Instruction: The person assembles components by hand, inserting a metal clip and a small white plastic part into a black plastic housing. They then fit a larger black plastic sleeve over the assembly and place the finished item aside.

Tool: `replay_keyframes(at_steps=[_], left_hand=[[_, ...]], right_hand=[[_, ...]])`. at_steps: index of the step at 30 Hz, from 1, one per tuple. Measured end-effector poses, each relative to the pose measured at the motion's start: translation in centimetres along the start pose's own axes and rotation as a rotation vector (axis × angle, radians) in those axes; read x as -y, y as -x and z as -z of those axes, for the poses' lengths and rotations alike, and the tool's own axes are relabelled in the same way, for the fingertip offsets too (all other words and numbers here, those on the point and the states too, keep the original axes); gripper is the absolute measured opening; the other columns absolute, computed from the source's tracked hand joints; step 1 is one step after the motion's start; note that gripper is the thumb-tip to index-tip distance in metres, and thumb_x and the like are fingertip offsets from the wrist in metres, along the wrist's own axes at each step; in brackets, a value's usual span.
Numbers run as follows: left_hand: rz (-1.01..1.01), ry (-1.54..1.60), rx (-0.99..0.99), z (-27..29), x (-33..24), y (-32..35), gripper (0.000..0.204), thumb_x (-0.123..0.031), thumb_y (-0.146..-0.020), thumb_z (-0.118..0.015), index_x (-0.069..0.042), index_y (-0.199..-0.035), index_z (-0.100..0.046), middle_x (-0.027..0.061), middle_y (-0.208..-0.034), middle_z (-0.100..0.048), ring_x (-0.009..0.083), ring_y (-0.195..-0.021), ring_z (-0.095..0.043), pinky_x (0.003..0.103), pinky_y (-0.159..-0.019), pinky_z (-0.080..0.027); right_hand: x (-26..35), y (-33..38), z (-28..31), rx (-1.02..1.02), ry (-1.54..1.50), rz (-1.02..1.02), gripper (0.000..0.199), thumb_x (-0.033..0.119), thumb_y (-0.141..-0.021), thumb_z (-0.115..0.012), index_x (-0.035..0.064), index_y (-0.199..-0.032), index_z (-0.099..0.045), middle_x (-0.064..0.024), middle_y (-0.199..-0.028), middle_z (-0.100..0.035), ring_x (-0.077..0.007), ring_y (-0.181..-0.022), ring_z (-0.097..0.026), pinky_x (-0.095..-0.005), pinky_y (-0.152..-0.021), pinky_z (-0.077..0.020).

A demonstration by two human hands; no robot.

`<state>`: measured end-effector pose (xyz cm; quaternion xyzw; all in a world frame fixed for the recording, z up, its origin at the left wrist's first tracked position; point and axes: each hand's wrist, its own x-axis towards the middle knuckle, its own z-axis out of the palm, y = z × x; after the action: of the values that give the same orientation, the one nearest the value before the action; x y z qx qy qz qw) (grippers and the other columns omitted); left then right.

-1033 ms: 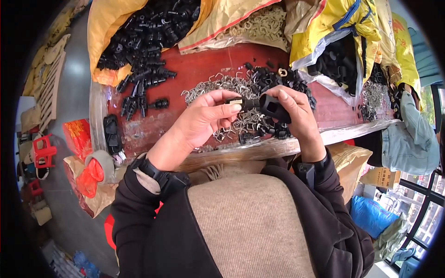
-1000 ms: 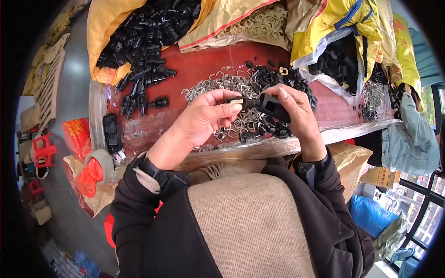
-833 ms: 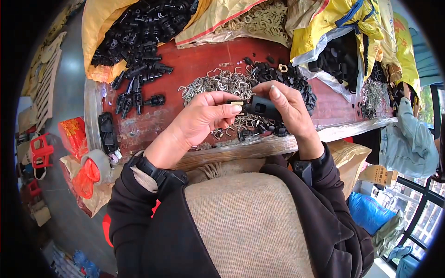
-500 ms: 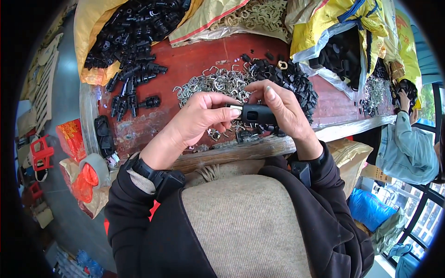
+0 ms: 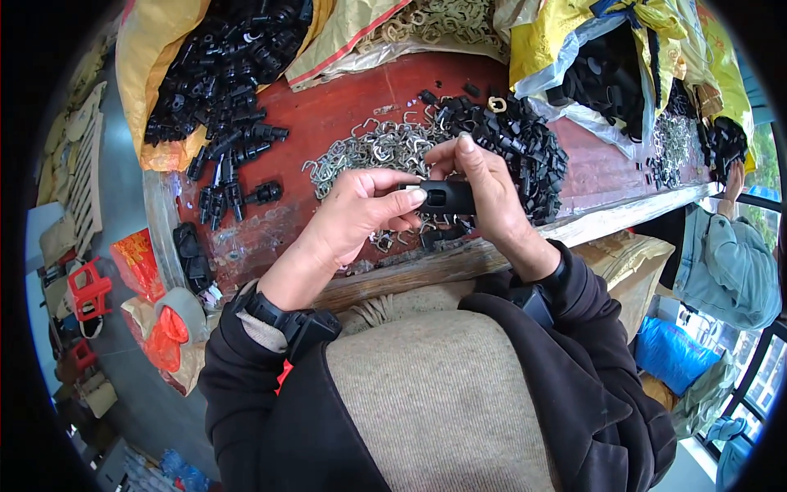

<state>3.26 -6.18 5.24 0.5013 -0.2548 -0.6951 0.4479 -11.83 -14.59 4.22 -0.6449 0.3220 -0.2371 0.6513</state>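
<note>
Between my two hands is a black plastic tube-like part [image 5: 451, 198] with a slot in its side. My left hand [image 5: 367, 205] pinches its left end, thumb pressed by a small pale piece [image 5: 411, 188] there. The right end sits in the palm of my right hand [image 5: 494, 193], whose thumb and index finger point up above the tube. Just beyond my hands lies a heap of bent silver metal hooks [image 5: 361, 152]. Beside it, to the right, is a pile of small black plastic pieces [image 5: 525, 152].
A yellow sack [image 5: 135, 90] spills black cylindrical parts [image 5: 225, 74] at the far left. Another sack holds tan rings [image 5: 443, 25]. A wooden rail [image 5: 607, 226] edges the red table [image 5: 328, 90]. A roll of grey tape [image 5: 187, 312] is at left. A co-worker [image 5: 725, 254] is at right.
My right hand has shifted slightly left along the black part, and its thumb stands more upright. My left hand keeps its pinch. The whole view has turned a little.
</note>
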Motion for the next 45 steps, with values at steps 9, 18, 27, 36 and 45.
replay_keyframes(at_steps=[9, 18, 27, 36, 45], left_hand=[[-0.070, 0.160, -0.105, 0.7, 0.3, -0.7, 0.037, -0.016, -0.078, -0.056, 0.000, -0.109, -0.046, 0.0061, -0.087, -0.056, 0.0108, -0.069, -0.057, 0.018, -0.059, -0.047], [-0.085, 0.244, -0.090, 0.9, 0.5, -1.1, 0.037, -0.015, -0.076, -0.058, -0.001, -0.107, -0.044, 0.0043, -0.087, -0.055, 0.0100, -0.066, -0.057, 0.019, -0.057, -0.047], [-0.102, 0.303, 0.065, 0.4, 0.8, -0.8, 0.045, -0.002, -0.069, -0.062, -0.001, -0.110, -0.043, 0.0034, -0.094, -0.052, 0.0089, -0.081, -0.053, 0.019, -0.066, -0.045], [-0.109, 0.316, 0.088, -0.3, 0.5, -0.6, 0.056, 0.005, -0.065, -0.062, 0.000, -0.115, -0.039, 0.0039, -0.102, -0.049, 0.0092, -0.090, -0.050, 0.021, -0.073, -0.044], [-0.051, 0.382, 0.088, -0.5, 0.9, -0.2, 0.058, 0.003, -0.067, -0.062, 0.001, -0.118, -0.033, 0.0095, -0.097, -0.053, 0.0122, -0.082, -0.054, 0.021, -0.068, -0.045]], right_hand=[[-0.5, -1.7, -0.1, 0.142, -0.110, 0.071, 0.064, 0.055, -0.081, -0.027, -0.0020, -0.104, -0.046, -0.0084, -0.092, -0.050, -0.0133, -0.082, -0.048, -0.0253, -0.073, -0.0371], [0.3, -1.5, -0.1, 0.428, -0.202, 0.164, 0.095, 0.073, -0.065, -0.032, -0.0036, -0.120, -0.032, -0.0147, -0.118, -0.039, -0.0225, -0.111, -0.036, -0.0310, -0.093, -0.0260], [-0.5, -1.3, 0.2, 0.365, -0.233, 0.149, 0.092, 0.071, -0.063, -0.037, -0.0051, -0.115, -0.037, -0.0152, -0.109, -0.045, -0.0212, -0.102, -0.044, -0.0315, -0.089, -0.0315], [-0.4, -0.7, 0.1, 0.306, -0.308, 0.186, 0.083, 0.065, -0.066, -0.041, -0.0060, -0.109, -0.042, -0.0150, -0.097, -0.049, -0.0208, -0.091, -0.049, -0.0314, -0.083, -0.0372], [0.1, 0.1, 0.1, 0.284, -0.340, 0.151, 0.073, 0.061, -0.066, -0.045, -0.0054, -0.097, -0.046, -0.0136, -0.089, -0.050, -0.0188, -0.083, -0.051, -0.0301, -0.078, -0.0395]])
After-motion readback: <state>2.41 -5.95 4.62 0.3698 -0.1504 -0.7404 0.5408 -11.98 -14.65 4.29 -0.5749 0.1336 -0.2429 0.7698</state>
